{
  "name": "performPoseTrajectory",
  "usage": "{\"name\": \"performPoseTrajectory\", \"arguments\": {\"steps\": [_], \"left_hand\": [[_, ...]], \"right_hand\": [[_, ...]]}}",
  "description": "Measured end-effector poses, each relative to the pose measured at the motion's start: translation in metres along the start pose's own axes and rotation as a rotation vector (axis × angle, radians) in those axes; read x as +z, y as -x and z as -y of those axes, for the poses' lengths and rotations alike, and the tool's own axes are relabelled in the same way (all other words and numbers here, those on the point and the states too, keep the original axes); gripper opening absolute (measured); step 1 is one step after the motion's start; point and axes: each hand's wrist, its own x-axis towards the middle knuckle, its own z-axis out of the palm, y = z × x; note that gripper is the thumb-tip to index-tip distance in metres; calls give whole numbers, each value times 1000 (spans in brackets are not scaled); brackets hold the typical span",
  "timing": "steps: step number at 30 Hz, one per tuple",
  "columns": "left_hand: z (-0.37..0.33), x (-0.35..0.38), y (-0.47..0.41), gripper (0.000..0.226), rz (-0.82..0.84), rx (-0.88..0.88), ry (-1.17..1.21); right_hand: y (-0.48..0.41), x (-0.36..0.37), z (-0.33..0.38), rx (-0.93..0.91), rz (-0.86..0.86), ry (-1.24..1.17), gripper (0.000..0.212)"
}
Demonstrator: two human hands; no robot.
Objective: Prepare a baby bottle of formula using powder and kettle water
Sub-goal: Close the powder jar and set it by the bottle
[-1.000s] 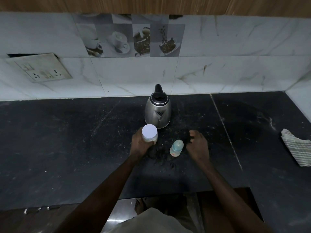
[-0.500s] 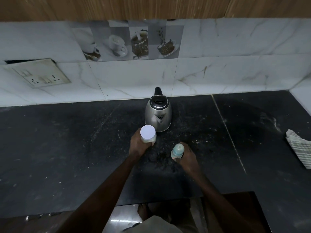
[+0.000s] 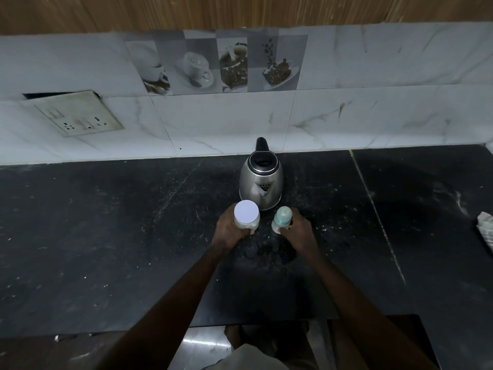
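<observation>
A steel kettle [image 3: 261,184] with a black lid and handle stands on the dark counter [image 3: 120,236], near the wall. Just in front of it, my left hand [image 3: 229,232] is wrapped around a clear powder jar with a white lid [image 3: 246,213]. To its right, my right hand [image 3: 300,231] grips a small baby bottle with a pale teal cap [image 3: 282,217]. Both containers are upright and close together. Whether they rest on the counter or hang just above it is unclear.
A striped cloth [image 3: 484,231] lies at the counter's right edge. A socket plate [image 3: 76,116] sits on the tiled wall at the left. The counter's front edge runs below my forearms, with a floor beneath.
My right hand reached the baby bottle, closed on it and carried it up and left, nearer the kettle and jar. My left hand has kept hold of the jar throughout.
</observation>
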Motion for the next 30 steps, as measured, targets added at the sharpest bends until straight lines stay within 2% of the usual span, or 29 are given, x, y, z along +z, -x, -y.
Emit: {"name": "performPoseTrajectory", "arguments": {"steps": [4, 9, 17, 30], "left_hand": [[0, 2, -1, 83, 10, -2, 26], [3, 6, -2, 93, 8, -19, 19], [6, 4, -2, 93, 20, -15, 30], [2, 4, 2, 91, 83, 26, 67]], "right_hand": [[-16, 6, 1, -39, -36, 25, 61], [-25, 10, -4, -59, -26, 28, 60], [-29, 16, -9, -91, 5, -11, 62], [-20, 10, -1, -191, 50, 96, 69]]}}
